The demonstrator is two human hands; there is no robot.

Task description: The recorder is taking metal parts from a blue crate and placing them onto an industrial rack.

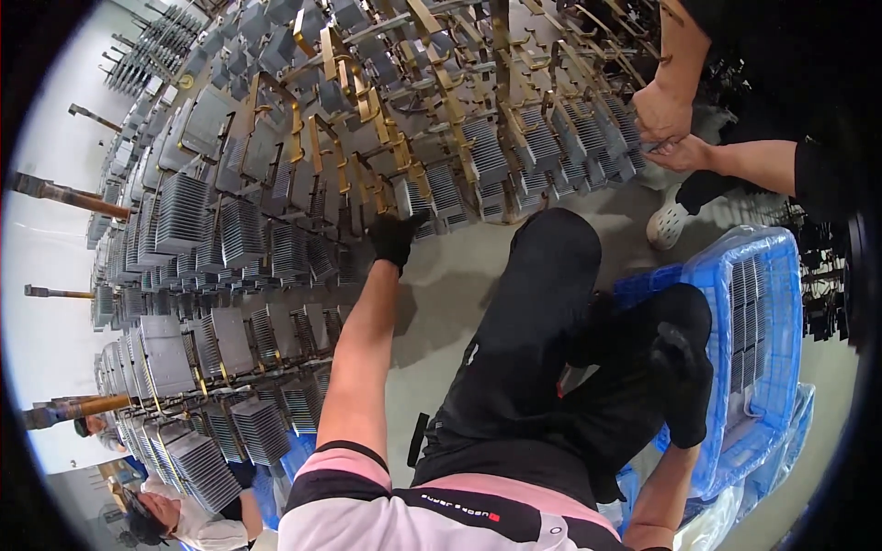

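My left hand [393, 241], in a black glove, reaches forward to the lower end of a grey finned heat sink [418, 197] hanging from a brass-coloured rack [367, 101]. Its thumb and fingers are spread apart at the heat sink's edge, and I see nothing held in it. My right hand [682, 367], also black-gloved, is beside my bent right knee. Black glove against black trousers hides how its fingers lie. A small silver and red object [574, 378] shows between my legs, too small to name.
At my right stands a blue plastic crate [781, 349], lined with clear film and containing finned parts [746, 317]. Across the rack, another person's hands [669, 124] work at the heat sinks. Lower left, a person in a dark cap [152, 519] is behind more hanging heat sinks [197, 464].
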